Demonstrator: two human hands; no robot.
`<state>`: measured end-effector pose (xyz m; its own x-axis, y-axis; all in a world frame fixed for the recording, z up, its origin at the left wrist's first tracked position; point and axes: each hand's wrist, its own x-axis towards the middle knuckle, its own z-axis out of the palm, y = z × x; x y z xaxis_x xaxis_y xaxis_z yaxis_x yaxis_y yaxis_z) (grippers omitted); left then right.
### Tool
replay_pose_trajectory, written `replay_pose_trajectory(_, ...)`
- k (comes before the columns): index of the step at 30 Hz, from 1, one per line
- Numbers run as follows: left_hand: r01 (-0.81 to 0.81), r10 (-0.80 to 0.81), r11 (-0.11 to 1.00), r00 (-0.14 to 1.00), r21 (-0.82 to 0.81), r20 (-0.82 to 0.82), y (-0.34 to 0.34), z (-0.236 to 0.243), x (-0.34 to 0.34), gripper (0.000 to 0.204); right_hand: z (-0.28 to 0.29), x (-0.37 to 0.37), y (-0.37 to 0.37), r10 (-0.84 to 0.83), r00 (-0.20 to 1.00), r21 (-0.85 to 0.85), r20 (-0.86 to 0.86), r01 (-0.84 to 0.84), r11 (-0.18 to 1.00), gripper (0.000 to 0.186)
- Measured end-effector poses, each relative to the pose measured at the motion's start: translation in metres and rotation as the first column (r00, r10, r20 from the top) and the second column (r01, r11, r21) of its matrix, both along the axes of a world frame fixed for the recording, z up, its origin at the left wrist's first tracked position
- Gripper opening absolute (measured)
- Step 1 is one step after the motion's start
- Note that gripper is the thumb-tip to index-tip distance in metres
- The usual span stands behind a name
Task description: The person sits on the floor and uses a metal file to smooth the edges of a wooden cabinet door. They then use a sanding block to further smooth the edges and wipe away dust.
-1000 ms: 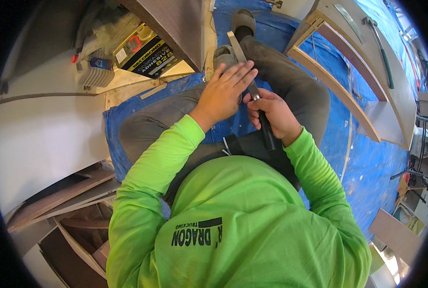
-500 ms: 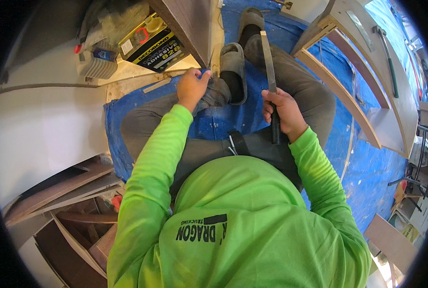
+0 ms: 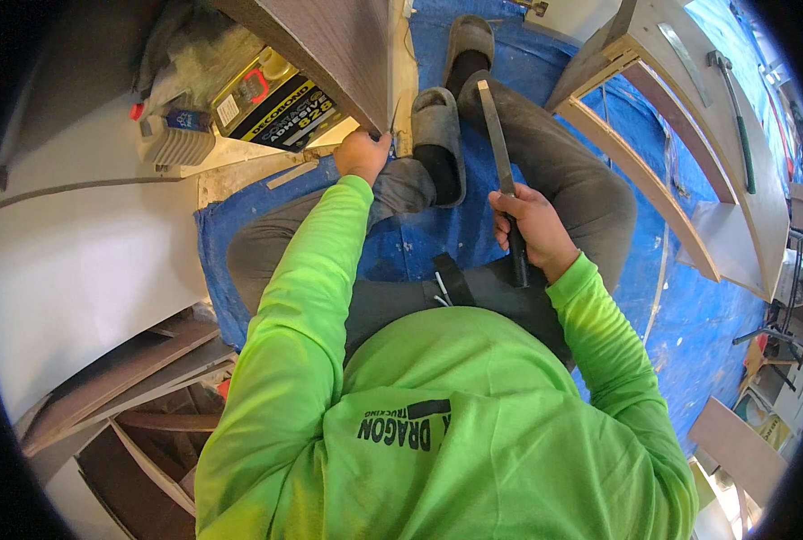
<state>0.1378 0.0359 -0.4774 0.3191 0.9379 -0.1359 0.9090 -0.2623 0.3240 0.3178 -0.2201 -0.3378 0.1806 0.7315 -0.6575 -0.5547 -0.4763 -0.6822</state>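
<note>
My right hand (image 3: 534, 227) is wrapped around the black handle of a flat metal file (image 3: 498, 135), whose long grey blade points away from me over my bent right leg. My left hand (image 3: 363, 157) is closed at the lower near corner of a dark brown wood-grain panel (image 3: 329, 49). Its thumb lies along the panel's edge, and the other fingers are partly hidden beneath it. A thin dark sliver sticks up beside that thumb; I cannot make out what it is.
Left of the panel stand a black-and-yellow adhesive can (image 3: 280, 103) and a white plastic jug (image 3: 174, 137). A wooden cabinet frame (image 3: 640, 171) lies on the blue tarp (image 3: 689, 333) at right, with a green-handled hammer (image 3: 739, 126) on it. Brown boards (image 3: 140, 369) are stacked lower left.
My left hand has tucked in closer under the panel's corner, and the panel shows more of its face toward the left. The file has dipped slightly in view, still in my right hand.
</note>
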Motion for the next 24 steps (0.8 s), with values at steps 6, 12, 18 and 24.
replay_pose_trajectory(6, 0.062, -0.123, 0.962, 0.969, 0.266, 0.216, 0.004, 0.007, -0.015, 0.051, 0.001, 0.000, 0.001, 0.023, 1.000, 0.001, 0.004, -0.023, 1.000, 0.016)
replay_pose_trajectory(12, 0.042, -0.124, 0.939, 0.967, 0.341, 0.222, 0.003, 0.056, -0.013, 0.054, 0.004, 0.000, 0.002, 0.029, 1.000, 0.004, 0.012, -0.029, 1.000, 0.016)
replay_pose_trajectory(18, 0.036, -0.180, 0.897, 0.940, 0.441, 0.290, 0.003, 0.073, -0.014, 0.050, 0.000, 0.000, 0.000, 0.020, 1.000, 0.022, 0.021, -0.020, 1.000, 0.016)
replay_pose_trajectory(24, -0.016, -0.152, 0.825, 0.956, 0.564, 0.249, 0.006, 0.046, -0.008, 0.046, 0.002, -0.002, 0.000, 0.028, 0.999, 0.019, 0.018, -0.028, 0.999, 0.016)
